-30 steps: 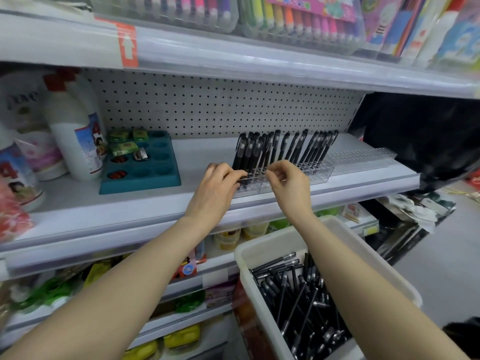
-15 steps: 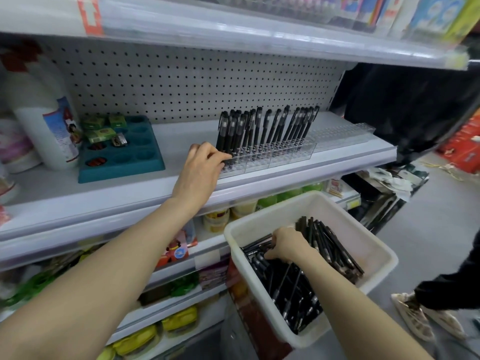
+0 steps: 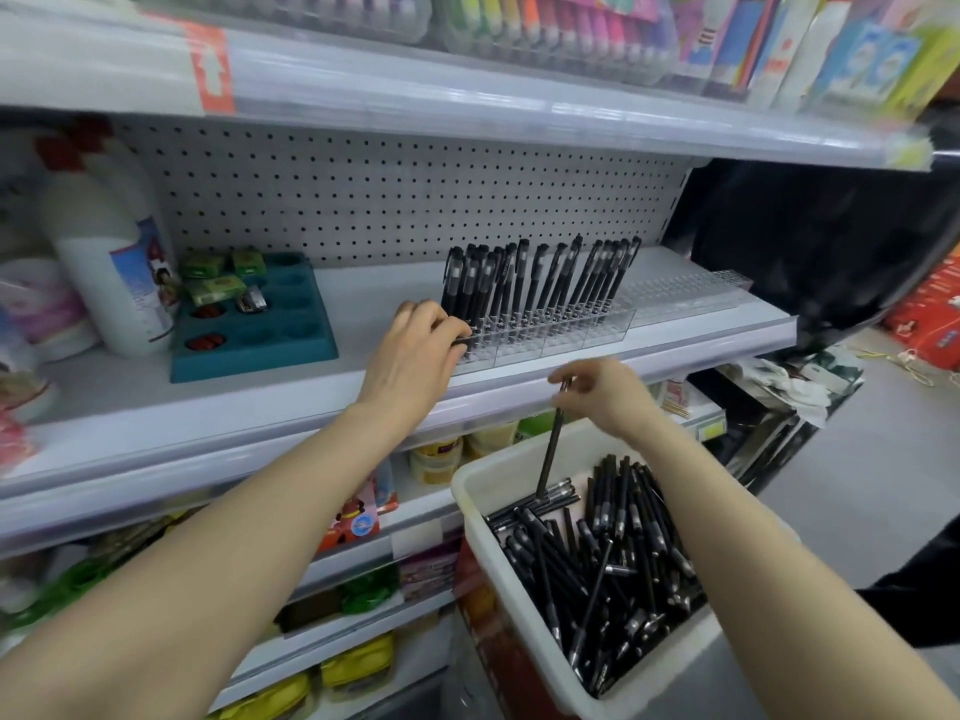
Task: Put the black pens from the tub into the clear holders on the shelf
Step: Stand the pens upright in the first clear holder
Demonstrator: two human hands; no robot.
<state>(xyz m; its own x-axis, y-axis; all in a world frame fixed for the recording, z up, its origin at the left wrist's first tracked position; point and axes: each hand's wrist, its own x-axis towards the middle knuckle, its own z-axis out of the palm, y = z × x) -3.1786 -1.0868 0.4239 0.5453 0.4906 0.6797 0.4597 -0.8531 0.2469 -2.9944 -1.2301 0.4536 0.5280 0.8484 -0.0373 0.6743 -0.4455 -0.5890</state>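
Fingers [image 3: 448,332] of the left hand [image 3: 415,356]: curled, gripping the left end of the clear holder [image 3: 545,339], thumb side tucked out of sight. Wrist lies over the front lip of the shelf [image 3: 270,407]. (Further left on that shelf: a teal tray [image 3: 260,350] and a white bottle [image 3: 104,262], both well apart from the hand.)

Clear holder sits near the shelf's front edge, long side along it. Standing pens [image 3: 540,278] fill it in a row from the left end on, caps up, all leaning a little to the right, pegboard [image 3: 389,200] behind.

Right hand [image 3: 610,394] hangs in front of the shelf edge, below the holder and apart from it. Its fingertips [image 3: 567,377] are pressed together, pinching the top end of one held pen [image 3: 550,444]. Pen hangs near upright, lower tip down inside the tub [image 3: 470,491] at its far left corner; cannot tell whether the tip touches the pile.

Tub is white, below and right of the holder, its bottom covered with loose pens [image 3: 602,558] lying criss-cross, several propped against the far wall.

Second holder [image 3: 680,293], also clear, lies on the shelf's right end, just beside the first, with no pens in it.
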